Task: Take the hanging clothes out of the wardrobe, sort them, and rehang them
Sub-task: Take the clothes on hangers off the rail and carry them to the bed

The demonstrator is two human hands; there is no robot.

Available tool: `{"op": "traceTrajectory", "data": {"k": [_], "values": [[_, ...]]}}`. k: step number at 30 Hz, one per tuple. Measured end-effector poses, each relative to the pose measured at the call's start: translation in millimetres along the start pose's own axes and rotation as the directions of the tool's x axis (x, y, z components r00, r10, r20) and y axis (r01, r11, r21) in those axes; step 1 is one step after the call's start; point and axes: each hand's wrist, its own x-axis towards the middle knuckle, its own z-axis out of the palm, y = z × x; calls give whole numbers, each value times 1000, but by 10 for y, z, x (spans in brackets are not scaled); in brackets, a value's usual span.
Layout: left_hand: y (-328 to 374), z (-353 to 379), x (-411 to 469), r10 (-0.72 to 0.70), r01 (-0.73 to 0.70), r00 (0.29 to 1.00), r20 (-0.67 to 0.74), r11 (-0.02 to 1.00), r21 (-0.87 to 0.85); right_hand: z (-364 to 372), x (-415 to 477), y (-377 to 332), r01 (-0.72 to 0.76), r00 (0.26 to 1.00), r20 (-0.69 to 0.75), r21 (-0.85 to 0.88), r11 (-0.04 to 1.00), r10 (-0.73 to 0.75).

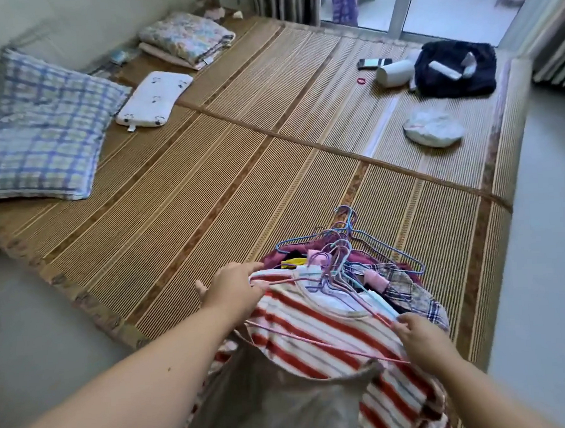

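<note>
A pile of clothes on wire hangers [342, 259] lies at the near edge of the bamboo bed mat [207, 185]. On top is a red-and-white striped shirt [313, 330], with plaid [406, 289] and maroon garments under it. My left hand [236, 290] grips the left end of the pile at the shirt's shoulder and a pink hanger. My right hand [418, 336] pinches the right shoulder of the striped shirt by its hanger. A grey-brown garment [278, 404] hangs below the shirt toward me.
A checked pillow [41, 128], a small white pillow [154, 99] and a folded floral quilt [187, 39] lie at the mat's far left. At the far right are a dark bag [457, 70], a white cup-like object [395, 72], a phone [373, 63] and a white bundle [432, 129].
</note>
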Motion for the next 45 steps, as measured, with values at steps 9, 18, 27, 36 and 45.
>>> {"op": "traceTrajectory", "data": {"k": [9, 18, 27, 36, 45], "values": [[-612, -451, -644, -13, 4, 997, -78, 993, -122, 214, -359, -1381, 452, 891, 33, -162, 877, -453], [-1960, -1682, -2326, -202, 133, 882, -425, 973, -187, 870, -2050, -3410, 941, 315, 170, -188, 283, -934], [-3276, -2445, -4508, -399, 381, 573, -717, 903, -198, 2020, -4249, -4602, 975, -189, 262, -64, -212, -947], [-3579, -3206, -6066, -379, 549, 148, -914, 800, -243, 2395, -6382, -5287, 815, -579, 233, 139, -562, -782], [-3303, -4128, -7065, -100, 632, -116, -988, 760, -151, 2199, -7966, -6079, 522, -826, 3, 380, -764, -563]]}}
